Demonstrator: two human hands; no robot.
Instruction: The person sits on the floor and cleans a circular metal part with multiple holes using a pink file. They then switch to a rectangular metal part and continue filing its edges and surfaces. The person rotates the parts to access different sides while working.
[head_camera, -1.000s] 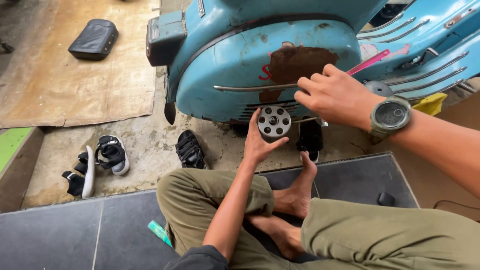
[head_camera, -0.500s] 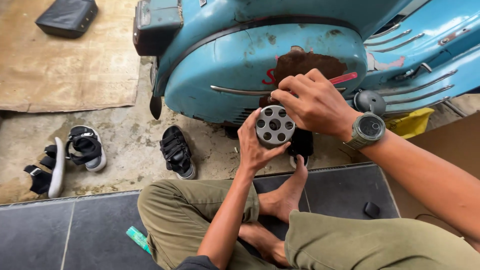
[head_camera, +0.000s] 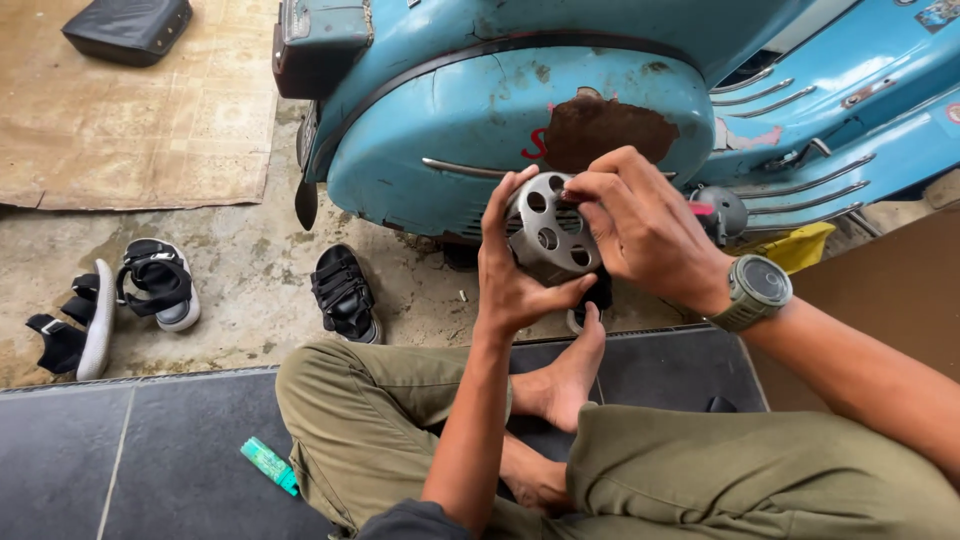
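Your left hand (head_camera: 520, 275) has its fingers wrapped round the grey round cover with holes (head_camera: 550, 238) at frame centre; your right hand (head_camera: 645, 225) pinches its top edge, right in front of the blue scooter (head_camera: 450, 150); black sandals (head_camera: 343, 292) lower left on the floor.

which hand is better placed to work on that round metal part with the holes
The right hand: its fingertips are already at the rim of the perforated metal disc, while the left hand is occupied cupping it.

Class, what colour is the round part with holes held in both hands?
Grey: the round perforated metal part, in the head view.
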